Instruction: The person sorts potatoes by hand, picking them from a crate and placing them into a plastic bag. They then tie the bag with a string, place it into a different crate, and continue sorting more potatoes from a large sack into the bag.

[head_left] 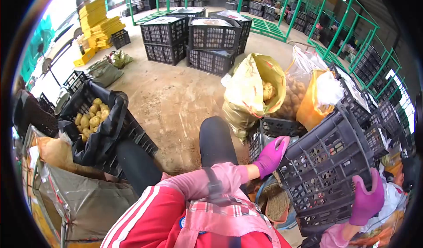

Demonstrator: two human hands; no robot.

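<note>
A black plastic crate (pixel 324 168) is tilted up on my right side, its slotted face toward me. My left hand (pixel 271 156), in a purple glove, grips the crate's near left edge. At the lower right edge my right hand (pixel 369 198), gloved the same way, is closed on the crate too; some fingers of both hands are hidden behind it. Just beyond the crate stands an open yellow woven sack (pixel 246 89) with potatoes showing at its mouth. A lined black crate (pixel 110 129) holding potatoes (pixel 91 119) is by my left leg.
Stacked black crates (pixel 211 38) stand ahead on the floor. A net sack of potatoes (pixel 293 98) and an orange sack (pixel 310 102) are beyond the tilted crate. Green metal frames (pixel 269 27) stand farther back. A tub (pixel 275 204) is beneath my left hand. Yellow stacks (pixel 97 21) are far left.
</note>
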